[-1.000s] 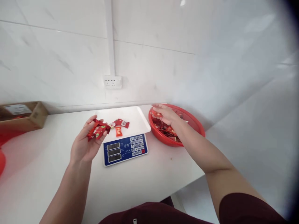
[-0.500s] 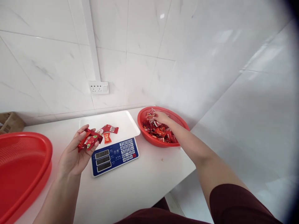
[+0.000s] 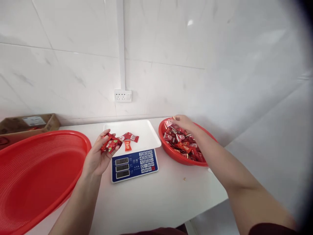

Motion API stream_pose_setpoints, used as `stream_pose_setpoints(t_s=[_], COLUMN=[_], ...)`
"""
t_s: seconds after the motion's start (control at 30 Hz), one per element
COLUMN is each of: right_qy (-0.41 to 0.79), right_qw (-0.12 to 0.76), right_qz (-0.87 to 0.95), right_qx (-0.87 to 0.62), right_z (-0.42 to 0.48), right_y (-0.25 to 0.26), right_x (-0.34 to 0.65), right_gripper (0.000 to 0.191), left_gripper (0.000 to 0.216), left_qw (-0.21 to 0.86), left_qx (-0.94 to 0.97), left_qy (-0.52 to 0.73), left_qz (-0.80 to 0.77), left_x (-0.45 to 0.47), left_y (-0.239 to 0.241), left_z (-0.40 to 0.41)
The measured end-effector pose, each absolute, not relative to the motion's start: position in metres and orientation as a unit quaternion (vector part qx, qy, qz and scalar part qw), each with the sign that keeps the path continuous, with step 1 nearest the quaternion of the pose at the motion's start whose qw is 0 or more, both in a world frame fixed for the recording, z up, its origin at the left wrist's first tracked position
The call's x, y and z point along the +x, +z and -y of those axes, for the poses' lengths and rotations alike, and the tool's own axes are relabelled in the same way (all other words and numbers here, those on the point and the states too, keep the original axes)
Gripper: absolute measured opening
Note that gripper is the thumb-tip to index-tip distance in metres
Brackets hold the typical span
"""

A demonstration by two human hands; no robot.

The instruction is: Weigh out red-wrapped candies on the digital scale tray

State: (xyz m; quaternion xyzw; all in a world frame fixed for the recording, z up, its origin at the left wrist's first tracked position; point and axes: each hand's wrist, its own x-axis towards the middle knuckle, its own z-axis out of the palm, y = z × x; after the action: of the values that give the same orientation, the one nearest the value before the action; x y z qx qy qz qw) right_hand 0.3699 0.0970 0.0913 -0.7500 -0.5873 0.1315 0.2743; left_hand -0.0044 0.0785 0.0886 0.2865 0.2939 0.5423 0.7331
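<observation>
My left hand (image 3: 97,156), palm up with the fingers curled, holds several red candy packets (image 3: 111,143) in front of the scale. On the white scale pan (image 3: 146,133) lie a dark red packet (image 3: 133,137) and a smaller orange-red one (image 3: 127,146). Over the back left of the right-hand red basket (image 3: 171,153), my right hand (image 3: 184,123) pinches a red candy packet (image 3: 168,123) between its fingertips. Many more wrapped candies (image 3: 182,143) fill that basket below it. The digits on the scale's display (image 3: 122,167) are too faint to read surely.
A large red basket (image 3: 44,169) takes up the left of the white table (image 3: 151,202). Behind it stands a cardboard box (image 3: 52,122) with a label. A power socket (image 3: 123,96) is on the tiled wall. A tiny crumb (image 3: 184,179) lies near the right-hand basket.
My view has swung left, showing more of the left basket and the box. My right hand has lifted a packet slightly from the candies. My left hand keeps its packets.
</observation>
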Motion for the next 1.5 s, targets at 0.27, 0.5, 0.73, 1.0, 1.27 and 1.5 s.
stream_pose_setpoints(t_s=[0.27, 0.5, 0.73, 1.0, 1.27, 1.5], right_qy=[0.261, 0.444, 0.48, 0.552, 0.402, 0.287], right_qw=[0.405, 0.341, 0.375, 0.378, 0.453, 0.413], right_qz=[0.614, 0.68, 0.632, 0.597, 0.59, 0.657], right_qx=[-0.625, -0.474, -0.48, -0.443, -0.534, -0.561], right_z=[-0.101, -0.064, -0.052, -0.046, -0.078, -0.043], right_y=[0.09, 0.081, 0.079, 0.082, 0.071, 0.065], right_x=[0.273, 0.204, 0.203, 0.2, 0.212, 0.209], right_gripper=[0.027, 0.036, 0.036, 0.042, 0.034, 0.03], left_gripper=[0.046, 0.052, 0.053, 0.056, 0.023, 0.01], left_qw=[0.735, 0.778, 0.78, 0.79, 0.699, 0.72], left_qx=[0.307, 0.33, 0.373, 0.38, 0.301, 0.231], left_qy=[0.537, 0.465, 0.441, 0.43, 0.585, 0.583], left_qz=[-0.277, -0.264, -0.241, -0.215, -0.28, -0.296], left_x=[-0.001, 0.016, 0.019, 0.02, -0.004, 0.001], left_y=[0.08, 0.072, 0.071, 0.07, 0.08, 0.082], left_z=[-0.075, -0.062, -0.053, -0.053, -0.075, -0.074])
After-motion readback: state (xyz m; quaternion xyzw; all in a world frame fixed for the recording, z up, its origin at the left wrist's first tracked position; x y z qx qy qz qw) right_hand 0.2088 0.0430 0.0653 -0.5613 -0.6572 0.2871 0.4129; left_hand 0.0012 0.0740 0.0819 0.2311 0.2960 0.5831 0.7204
